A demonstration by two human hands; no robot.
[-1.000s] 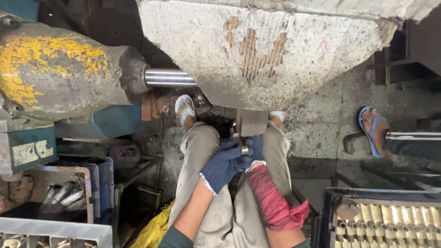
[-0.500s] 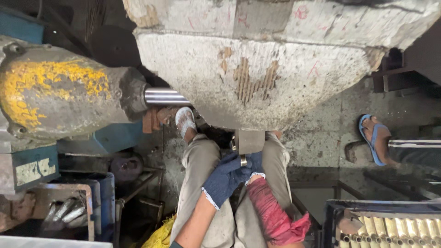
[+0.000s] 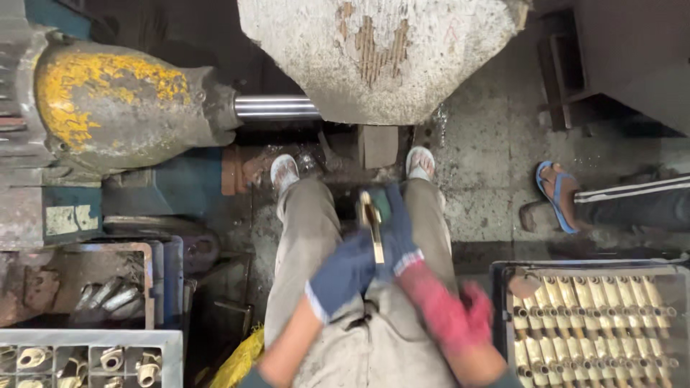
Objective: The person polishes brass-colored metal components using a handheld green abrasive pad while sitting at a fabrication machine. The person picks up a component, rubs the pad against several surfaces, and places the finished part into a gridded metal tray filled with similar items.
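brass part (image 3: pixel 371 223) raised, buffing wheel (image 3: pixel 381 57) ahead

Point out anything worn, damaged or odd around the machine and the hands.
The yellow paint on the machine housing is badly flaked. The grey block above has a worn brown patch. Both gloved hands, left hand and right hand, hold a brass part; nothing looks spilled.

This is a metalworking shop. A heavy yellow-painted machine (image 3: pixel 115 108) with a steel shaft (image 3: pixel 277 107) stands over a grimy concrete floor (image 3: pixel 481 172). Crates of brass fittings (image 3: pixel 596 316) sit alongside.
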